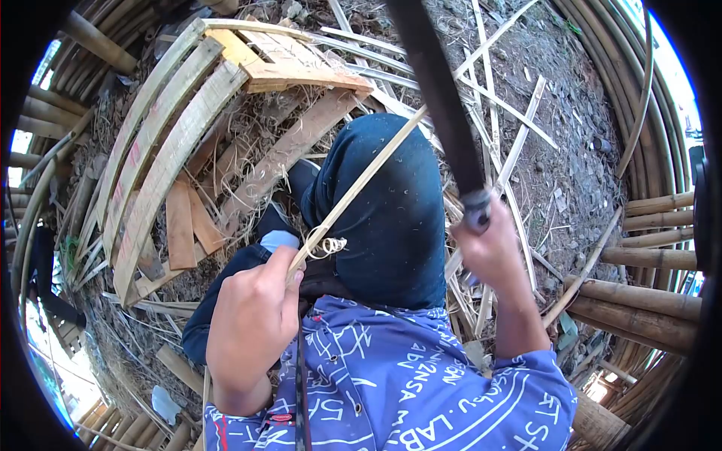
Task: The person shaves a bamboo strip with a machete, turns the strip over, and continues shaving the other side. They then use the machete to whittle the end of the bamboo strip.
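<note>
My left hand (252,323) is closed around the lower end of a thin bamboo strip (376,160). The strip slants up to the right across my raised knee, its upper end close to the dark blade. Just above my left thumb, curled shavings (329,245) hang on the strip. My right hand (487,242), slightly blurred, grips the handle of a machete (444,98). Its long dark blade points up and away, past the right side of my knee.
A slatted wooden crate (162,146) lies at the left, with loose boards (180,225) beside it. Pale bamboo strips (526,124) and shavings are strewn over the dirt ground. Bamboo poles (639,308) are stacked at the right, and more poles (98,41) stand at the upper left.
</note>
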Available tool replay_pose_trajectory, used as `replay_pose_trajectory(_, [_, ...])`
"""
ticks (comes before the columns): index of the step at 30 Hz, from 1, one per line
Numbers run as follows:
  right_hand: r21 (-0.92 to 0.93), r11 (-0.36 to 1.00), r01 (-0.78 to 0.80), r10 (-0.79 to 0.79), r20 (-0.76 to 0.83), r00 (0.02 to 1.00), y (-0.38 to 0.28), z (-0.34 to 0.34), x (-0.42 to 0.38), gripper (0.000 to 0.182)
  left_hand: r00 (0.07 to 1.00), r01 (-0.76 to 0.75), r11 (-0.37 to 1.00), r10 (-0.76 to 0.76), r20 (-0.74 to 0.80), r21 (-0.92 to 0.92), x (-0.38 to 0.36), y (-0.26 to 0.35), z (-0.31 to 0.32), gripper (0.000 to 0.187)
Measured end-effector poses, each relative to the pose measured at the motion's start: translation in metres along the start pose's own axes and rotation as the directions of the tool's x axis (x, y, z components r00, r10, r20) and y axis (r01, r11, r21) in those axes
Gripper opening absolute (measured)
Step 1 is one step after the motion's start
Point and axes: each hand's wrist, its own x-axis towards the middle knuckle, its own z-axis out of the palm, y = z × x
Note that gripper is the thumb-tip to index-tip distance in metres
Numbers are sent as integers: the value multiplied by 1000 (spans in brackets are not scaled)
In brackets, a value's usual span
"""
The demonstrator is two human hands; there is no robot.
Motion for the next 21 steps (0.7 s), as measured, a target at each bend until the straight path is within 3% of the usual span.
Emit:
replay_pose_trajectory(1, [91,992,92,-95,30,995,-1,9,-7,39,1000,-10,1000,10,5,5,2,0,0,7])
replay_pose_trajectory(3, [86,995,51,-65,172,983,2,17,-19,39,1000,-15,1000,15,-3,9,5,-1,3,7])
replay_pose_trajectory(4, [93,995,44,-58,156,986,2,14,-19,39,1000,-30,999,29,6,17,6,0,4,7])
replay_pose_trajectory(6, [-14,981,195,-189,182,965,-2,7,-15,33,1000,-27,999,27,-7,20,6,-1,4,8])
replay_pose_trajectory(7, [-121,971,204,-192,107,976,2,2,-7,27,999,-36,999,36,-2,28,4,-3,4,8])
replay_pose_trajectory(9, [-96,982,164,-173,-95,980,12,-6,14,28,996,-83,996,84,-26,19,2,-6,2,10])
replay_pose_trajectory(11, [-155,987,-44,31,-87,996,4,-30,35,38,995,-92,995,92,-32,24,1,-6,2,10])
replay_pose_trajectory(12, [-181,981,-71,43,-156,987,1,-34,40,48,995,-90,996,91,-35,23,1,-6,2,10])
replay_pose_trajectory(15, [-175,984,32,-70,-214,974,8,-25,46,51,995,-104,995,104,-3,-1,3,-7,-4,9])
replay_pose_trajectory(17, [-127,992,-9,-6,-117,993,-3,-22,36,54,998,-51,998,49,39,31,4,2,-11,14])
replay_pose_trajectory(19, [-22,998,65,-64,18,998,6,-11,27,52,997,9,998,-14,82,66,5,5,-14,20])
replay_pose_trajectory(21, [-74,978,193,-191,22,981,2,1,12,39,989,52,999,-51,140,0,6,2,-17,24])
